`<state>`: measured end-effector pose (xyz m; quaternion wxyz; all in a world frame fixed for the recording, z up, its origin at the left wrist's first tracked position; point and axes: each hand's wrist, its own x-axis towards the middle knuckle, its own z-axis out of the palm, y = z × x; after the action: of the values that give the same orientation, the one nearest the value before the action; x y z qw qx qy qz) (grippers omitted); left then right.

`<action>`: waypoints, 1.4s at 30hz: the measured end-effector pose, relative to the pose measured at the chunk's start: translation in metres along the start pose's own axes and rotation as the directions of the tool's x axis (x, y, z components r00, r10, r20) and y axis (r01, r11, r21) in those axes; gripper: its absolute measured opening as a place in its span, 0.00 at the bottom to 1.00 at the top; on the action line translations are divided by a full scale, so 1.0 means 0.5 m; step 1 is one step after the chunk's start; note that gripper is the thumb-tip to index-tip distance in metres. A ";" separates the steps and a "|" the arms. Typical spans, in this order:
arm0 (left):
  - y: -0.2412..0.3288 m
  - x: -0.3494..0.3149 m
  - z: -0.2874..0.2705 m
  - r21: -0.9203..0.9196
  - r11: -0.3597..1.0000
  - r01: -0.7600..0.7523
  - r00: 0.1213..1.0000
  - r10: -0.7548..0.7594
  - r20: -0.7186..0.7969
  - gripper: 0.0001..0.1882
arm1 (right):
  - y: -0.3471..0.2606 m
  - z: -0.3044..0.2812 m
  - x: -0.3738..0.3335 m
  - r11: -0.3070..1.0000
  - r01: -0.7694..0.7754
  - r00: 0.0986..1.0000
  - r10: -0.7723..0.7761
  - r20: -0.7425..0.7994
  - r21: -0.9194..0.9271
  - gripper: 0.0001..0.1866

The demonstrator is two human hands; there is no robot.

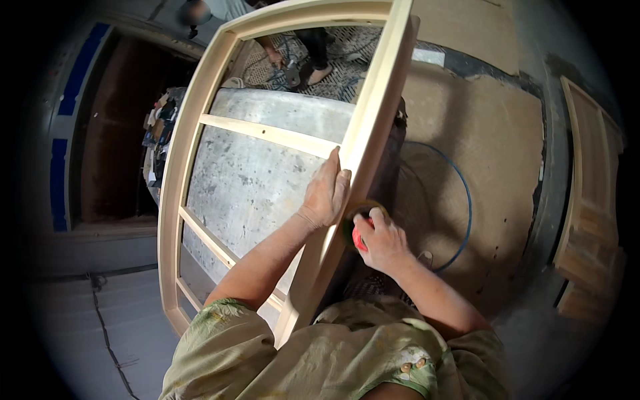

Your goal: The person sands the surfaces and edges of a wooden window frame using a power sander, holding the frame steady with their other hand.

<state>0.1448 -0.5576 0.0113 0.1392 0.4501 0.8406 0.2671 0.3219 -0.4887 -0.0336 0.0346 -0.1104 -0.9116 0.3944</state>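
A large pale wooden frame (pixel 373 107) with several crossbars is tilted in front of me, resting over a spotted grey tabletop (pixel 247 173). My left hand (pixel 323 195) grips its right-hand rail, close to where a crossbar (pixel 267 132) meets it. My right hand (pixel 383 243) is closed round a red palm sander (pixel 361 235). The sander's round pad is against or very near the outer side of that rail; the hand and shadow partly hide the contact.
A blue hose (pixel 469 200) curves over the brown floor covering (pixel 500 147) to my right. Wooden panels (pixel 590 173) stand at the far right. Beyond the frame another person's hand (pixel 275 57) is near a dark tool (pixel 292 75). A cluttered pile (pixel 157 137) lies left.
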 end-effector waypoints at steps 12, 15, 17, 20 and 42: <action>0.025 0.004 -0.018 -0.100 0.995 0.006 0.998 0.001 0.068 0.30 | -0.007 0.097 -0.007 0.891 -0.305 0.851 0.413 -0.323 0.336 0.36; 0.002 0.002 -0.009 0.018 0.998 0.066 0.997 -0.067 0.036 0.32 | -0.069 0.096 -0.061 0.953 -0.262 0.949 0.283 -0.139 0.152 0.35; 0.010 0.011 -0.011 -0.011 0.998 0.068 0.996 -0.067 0.064 0.34 | -0.043 0.034 0.013 0.969 -0.237 0.926 0.207 -0.316 -0.062 0.34; 0.047 0.020 -0.005 0.043 0.996 0.079 0.991 -0.083 0.104 0.35 | 0.032 -0.108 0.156 0.893 -0.407 0.870 0.316 -0.377 -0.192 0.25; -0.022 -0.217 -0.046 -0.231 0.971 0.060 0.981 -0.015 0.193 0.38 | -0.151 0.096 -0.084 0.975 -0.213 0.975 0.208 -0.078 -0.061 0.31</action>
<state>0.1870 -0.6603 0.0232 0.2764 0.4377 0.7942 0.3183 0.3424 -0.5826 -0.0105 0.0211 -0.2212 -0.9062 0.3598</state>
